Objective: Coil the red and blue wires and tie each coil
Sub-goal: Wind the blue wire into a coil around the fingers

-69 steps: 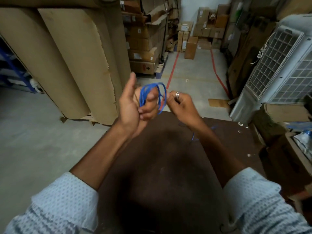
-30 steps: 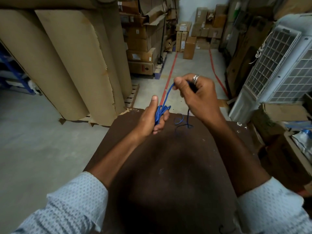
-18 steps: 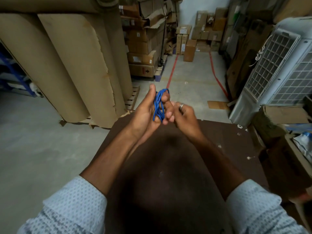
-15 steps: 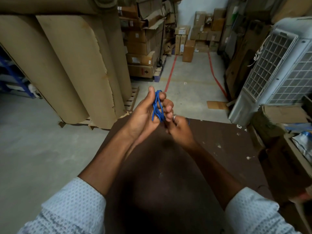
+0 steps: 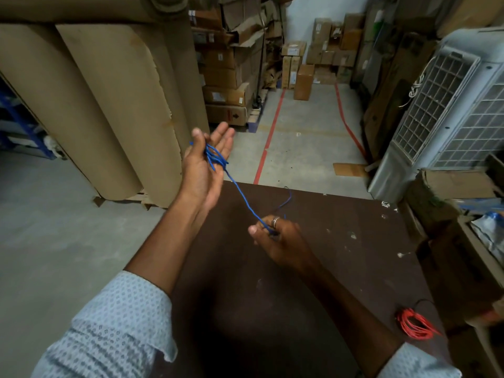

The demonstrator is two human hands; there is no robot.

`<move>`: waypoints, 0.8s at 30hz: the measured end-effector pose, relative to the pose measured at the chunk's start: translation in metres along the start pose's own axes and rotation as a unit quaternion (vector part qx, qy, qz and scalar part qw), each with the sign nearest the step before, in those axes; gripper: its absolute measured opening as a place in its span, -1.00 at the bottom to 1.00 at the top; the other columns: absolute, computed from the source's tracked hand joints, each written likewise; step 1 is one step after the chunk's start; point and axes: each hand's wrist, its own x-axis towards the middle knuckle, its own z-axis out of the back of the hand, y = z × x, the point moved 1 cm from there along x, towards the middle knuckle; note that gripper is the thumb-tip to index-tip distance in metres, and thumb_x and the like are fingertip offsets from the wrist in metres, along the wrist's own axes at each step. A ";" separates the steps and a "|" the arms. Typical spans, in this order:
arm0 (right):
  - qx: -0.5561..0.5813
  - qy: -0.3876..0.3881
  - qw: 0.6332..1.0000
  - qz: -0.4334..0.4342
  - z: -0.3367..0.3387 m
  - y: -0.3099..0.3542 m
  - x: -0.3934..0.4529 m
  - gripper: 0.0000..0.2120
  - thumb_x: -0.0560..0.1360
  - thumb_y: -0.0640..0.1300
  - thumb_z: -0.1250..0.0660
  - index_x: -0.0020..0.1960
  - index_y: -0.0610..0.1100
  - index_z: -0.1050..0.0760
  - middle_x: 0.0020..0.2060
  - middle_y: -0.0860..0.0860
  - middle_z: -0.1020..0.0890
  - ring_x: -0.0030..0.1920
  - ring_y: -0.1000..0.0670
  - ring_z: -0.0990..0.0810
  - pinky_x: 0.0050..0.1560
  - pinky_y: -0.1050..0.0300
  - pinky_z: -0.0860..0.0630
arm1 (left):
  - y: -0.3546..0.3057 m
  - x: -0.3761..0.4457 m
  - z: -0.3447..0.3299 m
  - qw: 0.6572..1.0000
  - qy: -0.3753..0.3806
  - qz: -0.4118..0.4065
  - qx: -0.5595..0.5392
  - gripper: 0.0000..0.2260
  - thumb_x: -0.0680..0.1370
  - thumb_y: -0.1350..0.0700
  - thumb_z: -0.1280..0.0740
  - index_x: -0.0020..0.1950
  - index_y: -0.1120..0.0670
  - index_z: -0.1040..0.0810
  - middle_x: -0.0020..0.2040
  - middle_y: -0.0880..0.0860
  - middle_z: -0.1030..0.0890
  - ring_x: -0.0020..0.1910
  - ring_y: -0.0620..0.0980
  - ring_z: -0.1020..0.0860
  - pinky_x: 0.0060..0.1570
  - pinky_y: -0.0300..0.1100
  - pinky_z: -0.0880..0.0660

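Brown table (image 5: pixel 313 282), blue wire (image 5: pixel 242 197) overhead

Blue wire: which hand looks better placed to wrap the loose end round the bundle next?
Probably the right hand: it already pinches the free end of the blue wire, stretched from the bundle lying in the left hand, whose fingers are spread.
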 end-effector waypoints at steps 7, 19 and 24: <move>0.006 0.032 0.998 0.062 0.010 0.007 -0.023 -0.80 0.60 -0.01 -0.34 -0.18 -0.04 -0.50 -0.34 0.08 -0.51 -0.31 0.16 -0.50 -0.25 0.23 -0.44 | -0.001 0.002 0.021 0.939 -0.069 -0.080 0.327 -0.63 0.73 0.10 -0.07 0.46 0.28 -0.33 0.41 0.16 -0.44 0.31 -0.14 -0.53 0.44 0.06 -0.38; -0.121 -0.115 0.948 0.270 0.088 0.087 0.007 -0.93 0.56 -0.22 -0.41 -0.05 -0.18 -0.67 -0.21 0.14 -0.57 -0.16 0.32 -0.50 -0.07 0.42 -0.38 | 0.030 -0.065 0.014 0.841 0.132 0.078 0.519 -0.48 0.73 -0.08 0.08 -0.01 0.18 -0.58 -0.46 0.03 -0.59 -0.57 0.03 -0.38 -0.52 -0.24 -0.36; -0.037 -0.166 0.963 0.211 0.108 0.081 0.037 -0.97 0.48 -0.16 -0.50 -0.11 -0.10 -0.66 -0.22 0.10 -0.63 -0.22 0.16 -0.55 -0.16 0.32 -0.41 | 0.030 -0.083 -0.001 0.900 0.166 0.156 0.372 -0.33 0.67 -0.23 0.16 -0.32 0.12 -0.51 -0.56 0.04 -0.21 -0.64 -0.06 -0.16 -0.58 -0.30 -0.18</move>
